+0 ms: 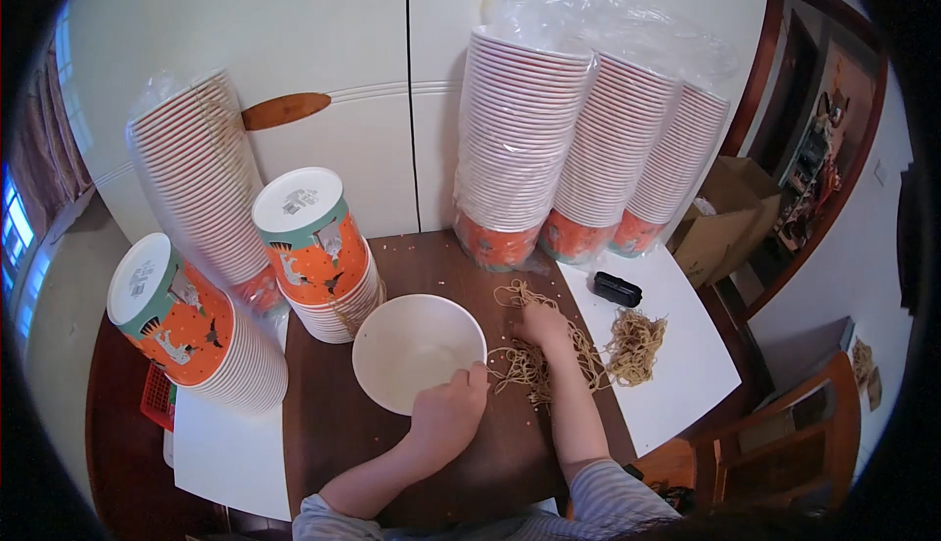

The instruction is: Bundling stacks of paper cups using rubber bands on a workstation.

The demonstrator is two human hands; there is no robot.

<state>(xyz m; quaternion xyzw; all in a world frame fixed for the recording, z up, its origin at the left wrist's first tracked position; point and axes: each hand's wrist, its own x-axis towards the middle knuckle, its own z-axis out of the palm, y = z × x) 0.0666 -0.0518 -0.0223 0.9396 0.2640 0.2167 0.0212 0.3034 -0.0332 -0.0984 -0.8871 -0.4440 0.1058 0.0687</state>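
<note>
A round white paper bucket (371,369) stands with its mouth up on the brown tabletop in front of me. My left hand (453,412) is closed on its right rim, thumb and fingers pinching the edge. To the right of the bucket lies a loose tangle of thin tan cord (524,369). My right hand (541,325) reaches into the far part of that tangle with its fingers curled down on the strands. The fingertips are partly hidden by the hand. Another heap of tan cord (635,347) lies further right on a white panel.
Tall plastic-wrapped stacks of buckets (515,139) stand at the back right, another wrapped stack (201,178) at the left. Two upturned orange printed stacks (323,257) (191,320) are nearer. A small black case (617,289), a cardboard box (730,213) and a wooden chair (784,443) are at the right.
</note>
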